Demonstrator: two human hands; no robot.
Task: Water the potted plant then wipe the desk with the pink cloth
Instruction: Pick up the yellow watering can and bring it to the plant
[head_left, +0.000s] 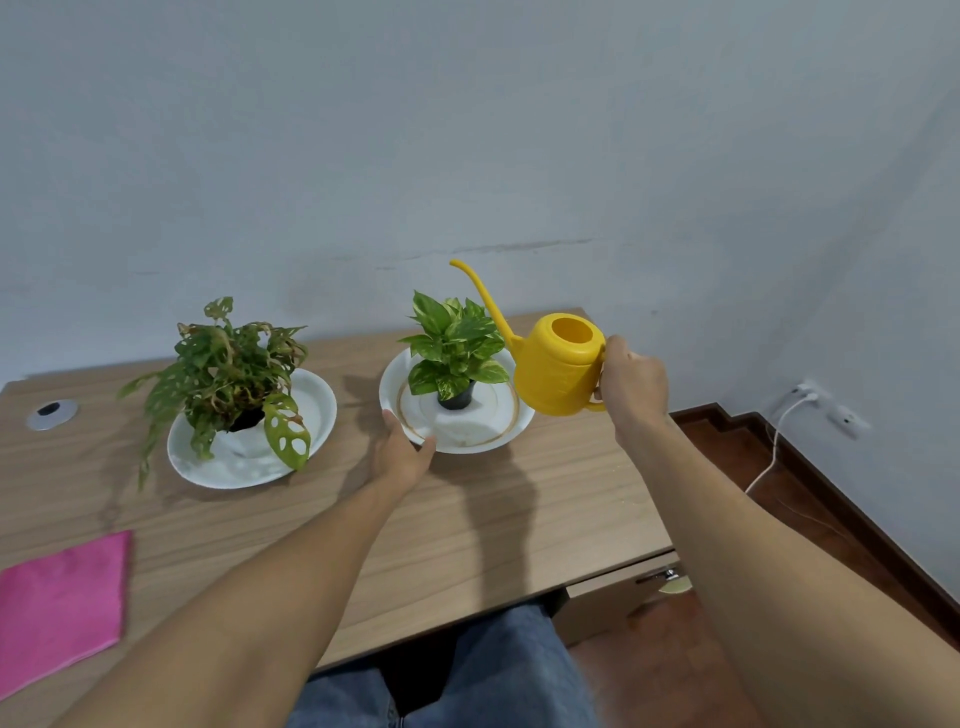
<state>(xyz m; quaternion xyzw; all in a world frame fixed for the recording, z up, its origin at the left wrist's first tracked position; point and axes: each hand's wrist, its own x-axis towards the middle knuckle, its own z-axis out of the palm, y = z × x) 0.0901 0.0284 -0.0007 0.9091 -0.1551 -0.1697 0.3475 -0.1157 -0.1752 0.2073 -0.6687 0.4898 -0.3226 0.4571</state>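
Observation:
A small potted plant (453, 347) with green and yellow leaves stands in a black pot on a white plate (498, 434) at the desk's middle. My left hand (402, 451) grips the near left rim of that plate. My right hand (631, 387) holds the handle of a yellow watering can (558, 369), lifted just right of the plant, upright, its long thin spout curving up and left above the leaves. No water is seen pouring. A pink cloth (60, 603) lies flat at the desk's near left corner.
A second, larger plant (228, 374) with holed leaves sits on another white plate (311, 410) to the left. A round grommet (51, 413) is set in the wooden desk (519, 530) at far left. A wall stands right behind. White cable (774, 441) hangs at right.

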